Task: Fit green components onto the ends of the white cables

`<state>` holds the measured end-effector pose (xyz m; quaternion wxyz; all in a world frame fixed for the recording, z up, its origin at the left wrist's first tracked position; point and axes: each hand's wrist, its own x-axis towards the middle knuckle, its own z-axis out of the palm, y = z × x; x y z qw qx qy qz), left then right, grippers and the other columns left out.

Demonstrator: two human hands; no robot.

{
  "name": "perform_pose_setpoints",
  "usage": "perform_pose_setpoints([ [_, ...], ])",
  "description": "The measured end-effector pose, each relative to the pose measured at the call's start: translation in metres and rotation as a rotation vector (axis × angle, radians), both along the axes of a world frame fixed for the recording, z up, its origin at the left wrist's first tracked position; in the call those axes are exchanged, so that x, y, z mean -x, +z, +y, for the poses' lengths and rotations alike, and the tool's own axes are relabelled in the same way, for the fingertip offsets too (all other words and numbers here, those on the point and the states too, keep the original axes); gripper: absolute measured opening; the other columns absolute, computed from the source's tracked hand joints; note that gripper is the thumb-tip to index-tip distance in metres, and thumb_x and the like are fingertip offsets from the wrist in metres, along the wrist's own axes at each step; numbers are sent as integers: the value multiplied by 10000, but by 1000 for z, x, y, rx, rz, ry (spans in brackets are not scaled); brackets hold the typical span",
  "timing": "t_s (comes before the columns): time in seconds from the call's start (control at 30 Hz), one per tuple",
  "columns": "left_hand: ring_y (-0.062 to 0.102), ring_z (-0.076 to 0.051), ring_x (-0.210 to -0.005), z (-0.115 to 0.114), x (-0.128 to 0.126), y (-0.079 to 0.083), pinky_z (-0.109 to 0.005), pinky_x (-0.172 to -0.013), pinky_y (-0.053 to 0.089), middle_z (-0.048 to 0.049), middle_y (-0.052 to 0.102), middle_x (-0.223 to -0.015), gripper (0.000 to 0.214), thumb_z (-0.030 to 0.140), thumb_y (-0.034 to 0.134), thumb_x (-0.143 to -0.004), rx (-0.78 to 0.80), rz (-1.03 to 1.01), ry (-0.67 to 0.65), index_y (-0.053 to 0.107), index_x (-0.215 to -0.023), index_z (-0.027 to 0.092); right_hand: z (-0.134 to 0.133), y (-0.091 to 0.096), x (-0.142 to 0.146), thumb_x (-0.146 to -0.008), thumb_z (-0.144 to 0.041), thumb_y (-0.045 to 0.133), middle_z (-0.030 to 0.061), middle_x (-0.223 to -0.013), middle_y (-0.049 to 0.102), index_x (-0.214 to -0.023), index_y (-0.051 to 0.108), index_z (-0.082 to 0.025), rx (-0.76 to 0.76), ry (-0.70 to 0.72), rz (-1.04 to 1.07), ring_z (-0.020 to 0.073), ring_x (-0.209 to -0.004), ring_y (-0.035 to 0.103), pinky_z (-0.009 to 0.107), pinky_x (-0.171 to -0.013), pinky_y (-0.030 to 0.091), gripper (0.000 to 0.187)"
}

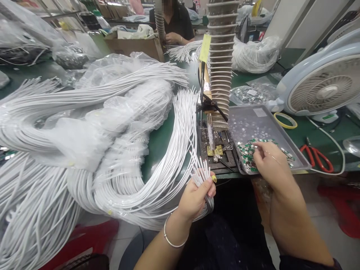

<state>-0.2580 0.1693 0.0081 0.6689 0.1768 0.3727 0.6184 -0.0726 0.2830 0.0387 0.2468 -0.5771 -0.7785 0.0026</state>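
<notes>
My left hand is closed round the ends of a bunch of thin white cables, near the table's front edge. The cables loop back into a large white coil lying on the green table. My right hand reaches into a grey metal tray, fingers pinched over a pile of small green and silver parts; what it pinches is too small to make out. Between my hands stands a soldering fixture with an upright iron.
A ribbed fume duct rises behind the fixture. Plastic-wrapped cable bundles fill the left. A white fan, a tape roll and red-handled scissors sit right. Another person works across the table by a cardboard box.
</notes>
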Motion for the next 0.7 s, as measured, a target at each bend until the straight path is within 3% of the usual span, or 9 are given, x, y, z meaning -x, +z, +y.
perform_pose_setpoints([
  [0.33, 235, -23, -398, 4, -3, 1, -195, -423, 157, 111, 288, -451, 349, 427, 708, -690, 26, 76, 28, 495, -713, 152, -29, 8, 21, -831, -182, 489, 6, -745, 569, -812, 548, -211, -72, 227, 281, 135, -654, 548, 254, -624, 443, 68],
  [0.53, 206, -29, -395, 5, -5, 4, -190, -414, 161, 115, 266, -437, 320, 435, 657, -738, 9, 114, 24, 519, -745, 147, -49, 3, 41, -845, -130, 491, -7, -713, 553, -831, 532, -195, -39, 411, 425, 115, -639, 537, 235, -603, 438, 78],
  [0.7, 287, -32, -411, 9, -5, 11, -182, -428, 226, 100, 341, -473, 289, 374, 692, -712, 13, 107, 66, 529, -792, 149, -56, -3, 54, -824, -84, 511, 7, -752, 560, -859, 539, -188, -28, 490, 535, 118, -685, 543, 241, -621, 467, 113],
])
